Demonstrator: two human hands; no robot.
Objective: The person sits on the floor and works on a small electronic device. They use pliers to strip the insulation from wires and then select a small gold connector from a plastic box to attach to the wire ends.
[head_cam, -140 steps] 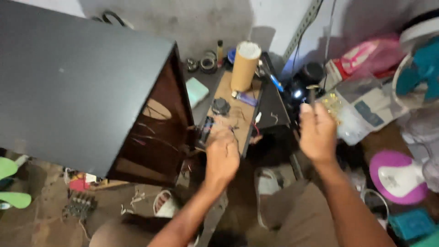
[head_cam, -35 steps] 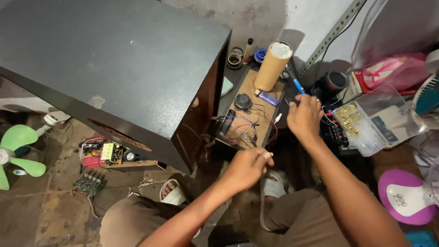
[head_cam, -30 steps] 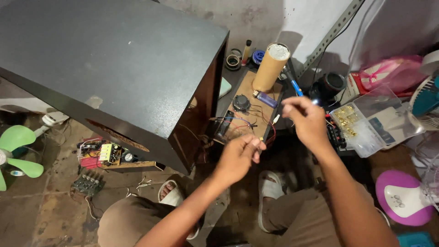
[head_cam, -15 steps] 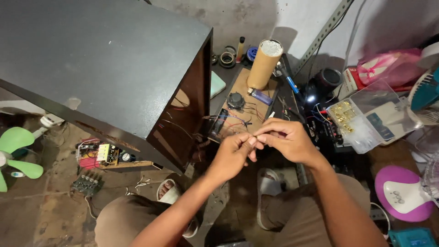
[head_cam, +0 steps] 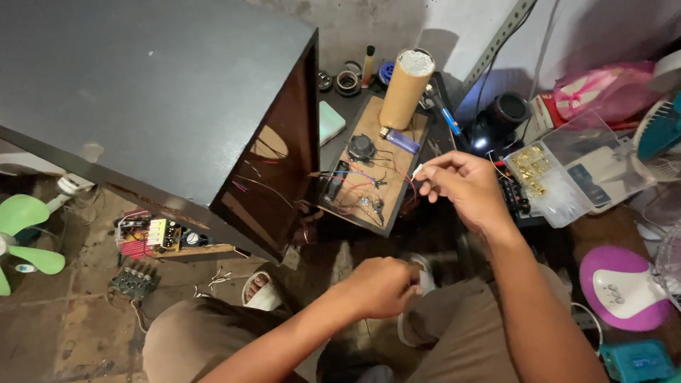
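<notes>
Pinching a small pale piece (head_cam: 417, 171) between thumb and forefinger, the right hand (head_cam: 464, 188) hovers over the near right corner of the wooden board (head_cam: 376, 163) that carries wired parts; what the piece is cannot be told, only that its tip pokes out left of the fingertips. Lower down, the left hand (head_cam: 383, 287) is curled into a loose fist above the lap, well apart from the right; whether it grips anything cannot be told. A tan cardboard tube (head_cam: 406, 89) and a blue lighter (head_cam: 402, 141) stand and lie at the board's far end. A large dark cabinet (head_cam: 156, 99) sits just beside the board on the left, and a clear parts box (head_cam: 560, 174) lies to the right.
</notes>
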